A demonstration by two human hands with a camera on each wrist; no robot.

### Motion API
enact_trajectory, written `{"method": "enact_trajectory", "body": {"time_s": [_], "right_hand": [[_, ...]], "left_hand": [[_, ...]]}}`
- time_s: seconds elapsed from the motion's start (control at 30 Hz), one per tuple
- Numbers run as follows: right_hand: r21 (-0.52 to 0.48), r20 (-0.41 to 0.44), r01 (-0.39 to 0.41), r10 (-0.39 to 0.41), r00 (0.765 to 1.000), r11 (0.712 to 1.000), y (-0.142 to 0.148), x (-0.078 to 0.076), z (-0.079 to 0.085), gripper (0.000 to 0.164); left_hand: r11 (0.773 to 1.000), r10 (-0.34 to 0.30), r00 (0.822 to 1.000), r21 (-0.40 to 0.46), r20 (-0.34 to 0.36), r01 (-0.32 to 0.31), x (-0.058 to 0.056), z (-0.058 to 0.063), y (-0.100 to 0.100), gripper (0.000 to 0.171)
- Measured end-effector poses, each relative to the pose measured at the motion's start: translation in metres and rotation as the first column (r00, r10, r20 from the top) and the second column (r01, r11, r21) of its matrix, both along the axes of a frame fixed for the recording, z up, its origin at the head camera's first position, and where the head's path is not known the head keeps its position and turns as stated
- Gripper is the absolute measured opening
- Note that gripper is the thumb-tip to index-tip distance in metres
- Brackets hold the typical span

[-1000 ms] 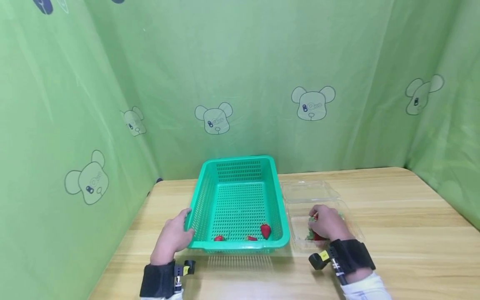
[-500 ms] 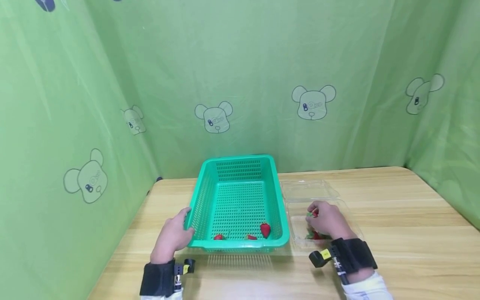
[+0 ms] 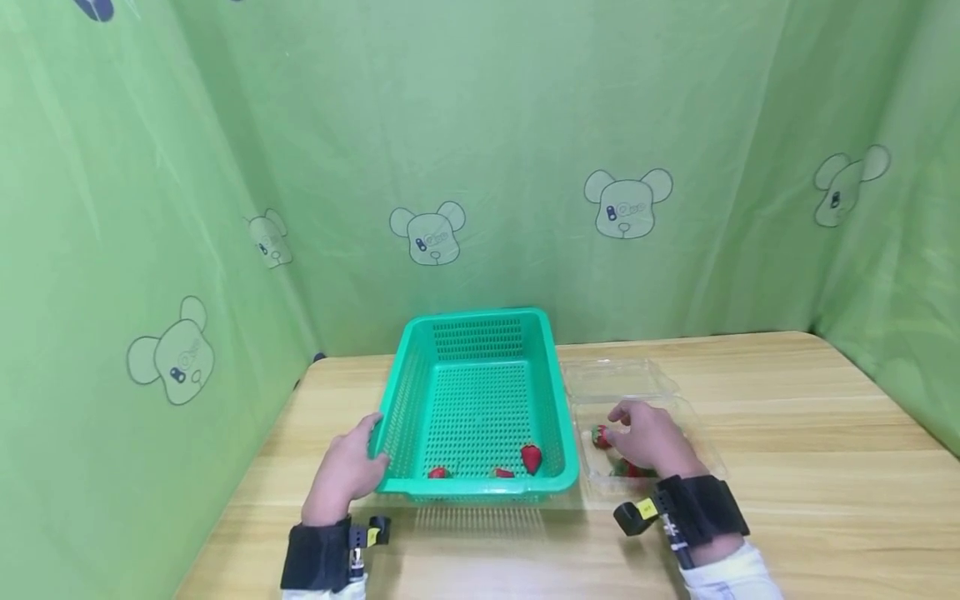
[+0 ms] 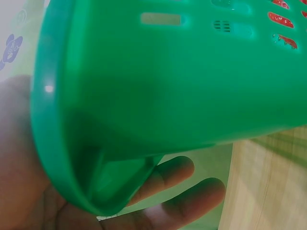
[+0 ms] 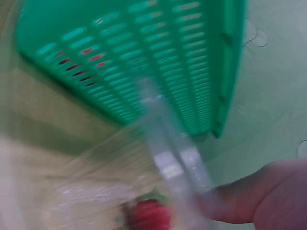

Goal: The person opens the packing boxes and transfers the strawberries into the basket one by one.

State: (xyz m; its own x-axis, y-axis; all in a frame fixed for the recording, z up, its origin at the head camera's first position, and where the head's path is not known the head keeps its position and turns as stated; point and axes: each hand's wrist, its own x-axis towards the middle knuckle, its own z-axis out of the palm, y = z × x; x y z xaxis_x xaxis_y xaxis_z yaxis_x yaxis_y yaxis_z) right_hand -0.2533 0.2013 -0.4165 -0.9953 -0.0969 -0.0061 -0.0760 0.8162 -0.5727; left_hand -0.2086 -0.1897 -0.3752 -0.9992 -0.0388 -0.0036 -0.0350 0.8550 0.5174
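Note:
My left hand [image 3: 347, 468] holds the near left corner of a green plastic basket [image 3: 558, 417], whose rim lies between thumb and fingers. Two of its fingers [image 4: 201, 199] show beyond the corner in the left wrist view. A few red strawberries [image 3: 531, 458] lie at the near end of the basket. To the right, my right hand [image 3: 654, 437] is over an open clear plastic clamshell box [image 3: 592, 483], its fingers apart. One strawberry [image 3: 601, 437] lies in the box just left of the fingertips, and more strawberries [image 3: 632, 469] sit partly hidden below the hand.
The box's clear lid [image 3: 618, 379] lies folded back toward the far edge of the wooden table [image 3: 810, 450]. Green curtains [image 3: 510, 167] with bear-head prints rise behind the table and along both sides. The box stands close beside the basket's right wall.
The right hand lifted a strawberry within the box and let it go at the left side; the fingers are now apart. The left hand and basket have stayed in place.

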Motion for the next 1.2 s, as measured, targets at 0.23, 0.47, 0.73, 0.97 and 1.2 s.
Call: {"method": "enact_trajectory", "body": {"time_s": [0.23, 0.47, 0.73, 0.97, 1.2], "right_hand": [[0.054, -0.034, -0.06, 0.062, 0.997, 0.997, -0.005, -0.003, -0.015, 0.029], [0.036, -0.057, -0.063, 0.065, 0.996, 0.997, -0.008, -0.001, -0.015, 0.017], [-0.004, -0.023, -0.034, 0.034, 0.999, 0.999, -0.007, 0.0, -0.006, 0.024], [-0.018, -0.041, -0.015, 0.014, 0.999, 1.0, -0.01, 0.003, 0.007, 0.026], [-0.038, -0.05, -0.021, 0.019, 0.999, 0.999, -0.012, 0.004, 0.014, 0.025]], "left_hand": [[1.0, -0.004, 1.0, 0.007, -0.004, 0.004, 0.0, 0.001, 0.0, 0.06], [1.0, -0.002, 1.0, 0.003, 0.0, 0.002, -0.001, 0.0, -0.001, 0.06], [1.0, 0.0, 1.0, 0.005, 0.001, 0.0, -0.001, 0.0, -0.001, 0.06], [1.0, -0.006, 1.0, -0.002, -0.014, 0.006, -0.001, 0.0, -0.001, 0.06], [1.0, -0.017, 1.0, 0.001, -0.021, 0.017, -0.001, 0.001, -0.002, 0.059]]}}
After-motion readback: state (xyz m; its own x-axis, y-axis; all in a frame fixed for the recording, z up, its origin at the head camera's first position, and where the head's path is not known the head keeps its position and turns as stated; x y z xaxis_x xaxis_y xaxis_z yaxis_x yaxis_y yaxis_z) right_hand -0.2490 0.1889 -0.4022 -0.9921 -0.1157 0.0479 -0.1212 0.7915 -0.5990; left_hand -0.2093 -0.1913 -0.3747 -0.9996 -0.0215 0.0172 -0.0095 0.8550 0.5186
